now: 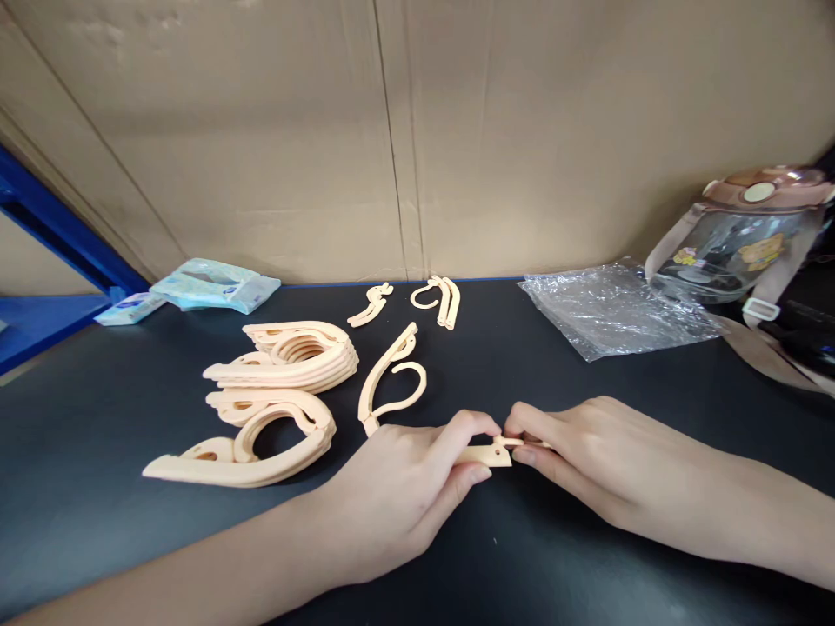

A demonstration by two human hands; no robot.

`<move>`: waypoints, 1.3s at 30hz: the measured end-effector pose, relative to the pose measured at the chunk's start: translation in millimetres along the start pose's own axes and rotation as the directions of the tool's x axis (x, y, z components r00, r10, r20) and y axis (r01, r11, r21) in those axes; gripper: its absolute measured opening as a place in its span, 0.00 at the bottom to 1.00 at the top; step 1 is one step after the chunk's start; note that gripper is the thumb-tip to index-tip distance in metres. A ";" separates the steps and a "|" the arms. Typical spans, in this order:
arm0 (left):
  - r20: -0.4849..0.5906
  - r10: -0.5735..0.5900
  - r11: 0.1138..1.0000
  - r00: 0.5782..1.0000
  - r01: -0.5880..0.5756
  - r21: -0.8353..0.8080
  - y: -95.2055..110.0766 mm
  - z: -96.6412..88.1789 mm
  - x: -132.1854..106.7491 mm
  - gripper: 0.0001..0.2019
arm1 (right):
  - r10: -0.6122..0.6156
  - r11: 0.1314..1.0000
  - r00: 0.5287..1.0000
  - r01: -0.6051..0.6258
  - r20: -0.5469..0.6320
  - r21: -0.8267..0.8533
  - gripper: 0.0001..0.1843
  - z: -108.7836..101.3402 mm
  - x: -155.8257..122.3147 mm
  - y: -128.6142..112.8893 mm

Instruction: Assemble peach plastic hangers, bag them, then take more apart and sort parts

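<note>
Your left hand [417, 487] pinches a cream, flat plastic strip with a small hole near its end [486, 455], thumb on the near side and index finger curled over the far side. The gap between those fingers is narrow, closed down to the strip's own width, and its holed end pokes out past your fingertips, probably so that end stays free to meet the other part. Your right hand [587, 456] grips a thin, cream plastic piece [512, 442] just as tightly between thumb and bent fingers; most of it is hidden, so you cannot tell its full shape here. The two parts meet, or nearly meet, between your hands, low over the black, smooth tabletop [522, 565]; whether they are joined does not show. Holding both so near their ends seems to give you finer control.

Just beyond your left hand lies a cream, curved plastic arm with an open hook [373, 382]; your hand covers its lower end. To the left, a front stack of folded, cream plastic hangers [261, 474] sits beside a similar rear stack [287, 378], curves aligned, likely to keep them compact. Farther back rest a small, cream jointed piece [370, 311] and a cream, hooked pair of arms [447, 304], well apart from your fingers.
</note>
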State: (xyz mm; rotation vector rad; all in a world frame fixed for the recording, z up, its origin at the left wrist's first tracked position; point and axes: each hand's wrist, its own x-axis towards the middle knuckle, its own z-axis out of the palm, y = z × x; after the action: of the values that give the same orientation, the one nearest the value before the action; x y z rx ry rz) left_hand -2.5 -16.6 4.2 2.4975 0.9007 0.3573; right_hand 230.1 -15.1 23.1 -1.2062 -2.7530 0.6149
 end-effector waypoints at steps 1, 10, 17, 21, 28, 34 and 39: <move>-0.013 0.001 1.000 1.000 -0.001 0.005 0.1 0.5 0.1 0.11 | 0.002 1.000 1.000 -0.002 0.001 0.025 0.14 -1.6 0.2 0.9; -0.042 0.018 1.000 0.999 -0.018 0.016 0.7 1.2 -0.6 0.13 | 0.184 0.869 0.980 -0.197 0.073 0.454 0.18 -8.4 -0.5 0.3; -0.044 0.021 1.000 0.999 -0.021 0.008 0.9 1.1 -1.0 0.13 | 0.197 0.843 0.970 -0.240 0.140 0.481 0.20 -7.0 -6.2 -3.5; -0.033 0.031 0.999 0.999 -0.031 -0.024 1.0 1.0 -1.2 0.13 | 0.206 0.841 0.973 -0.231 0.105 0.488 0.23 -2.9 -6.9 -4.1; 0.012 0.041 0.998 0.999 -0.040 -0.058 2.9 -0.3 1.1 0.14 | 0.178 0.861 0.979 -0.202 0.096 0.467 0.25 2.4 -5.5 -7.0; 0.017 -0.007 0.997 1.000 0.008 -0.072 2.0 -2.3 1.2 0.13 | 0.285 0.780 0.946 -0.321 0.152 0.536 0.27 -0.9 -5.5 -1.8; -0.014 -0.045 0.998 0.999 0.044 -0.054 0.8 -1.5 -0.1 0.11 | 0.067 0.739 0.962 -0.227 0.266 0.635 0.17 -3.3 0.9 -1.7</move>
State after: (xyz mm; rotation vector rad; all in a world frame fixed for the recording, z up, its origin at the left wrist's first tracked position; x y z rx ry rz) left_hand -2.7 -16.7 5.9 2.4250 0.9387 0.3809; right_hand 229.0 -14.4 26.8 -1.2118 -2.2229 1.6670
